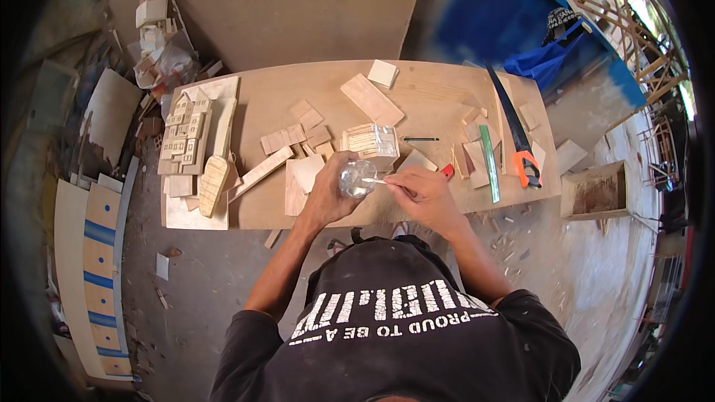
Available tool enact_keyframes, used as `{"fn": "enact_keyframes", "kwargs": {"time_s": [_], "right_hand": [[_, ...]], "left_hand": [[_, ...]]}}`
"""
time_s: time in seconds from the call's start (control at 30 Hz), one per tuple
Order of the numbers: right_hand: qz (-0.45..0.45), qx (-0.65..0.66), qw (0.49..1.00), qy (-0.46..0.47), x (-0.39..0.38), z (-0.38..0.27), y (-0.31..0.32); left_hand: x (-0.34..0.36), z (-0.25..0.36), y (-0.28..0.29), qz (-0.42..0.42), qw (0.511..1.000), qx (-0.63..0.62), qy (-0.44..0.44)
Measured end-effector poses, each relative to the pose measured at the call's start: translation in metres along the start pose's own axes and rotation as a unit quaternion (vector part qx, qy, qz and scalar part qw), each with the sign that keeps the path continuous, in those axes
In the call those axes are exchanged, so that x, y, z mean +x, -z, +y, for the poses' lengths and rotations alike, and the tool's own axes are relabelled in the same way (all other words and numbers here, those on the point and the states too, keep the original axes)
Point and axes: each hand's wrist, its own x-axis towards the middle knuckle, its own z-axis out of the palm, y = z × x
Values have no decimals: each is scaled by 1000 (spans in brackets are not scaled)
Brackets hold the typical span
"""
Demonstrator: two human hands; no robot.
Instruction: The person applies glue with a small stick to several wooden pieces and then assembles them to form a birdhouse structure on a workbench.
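A black shirt [417,335] fills the lower middle of the frame, its wearer bent over the bench [261,97]. At the centre, the left hand [328,187] has its fingers curled round a clear cup [357,181]; whether the cup rests on the wood beneath, I can't tell. The right hand [426,195] pinches a thin pale stick [377,181] between its fingers, the tip at the cup's mouth.

To me this looks like the loading step: picking up a little of whatever the cup holds, most likely glue, though the contents are hard to make out. Just above the cup sits a small slatted block [371,141], a pencil [421,138] lying to its right. If that block is the work, the next move calls for lifting the stick clear without dripping, keeping the cup steady, and dabbing a thin, even coat where a piece should join.
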Motion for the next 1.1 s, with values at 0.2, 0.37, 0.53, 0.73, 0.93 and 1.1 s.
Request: {"fn": "enact_keyframes", "kwargs": {"time_s": [0.2,0.37,0.53,0.73,0.93,1.1], "right_hand": [[6,-210,970,122,12,-9,-20],[2,-20,1000,-12,9,-1,-37],[27,182,963,-194,-3,11,-55],[75,402,845,-343,-7,8,-45],[125,465,808,-340,-2,0,-30],[209,442,826,-280,7,14,-32]], "left_hand": [[-3,4,-5,24,996,13,-83],[-5,-3,-19,62,984,59,-156],[-13,-8,-31,94,978,81,-168],[-16,-14,-31,125,984,52,-120],[-11,-12,-23,141,990,-17,-15],[-11,-2,-14,93,995,6,43]]}}
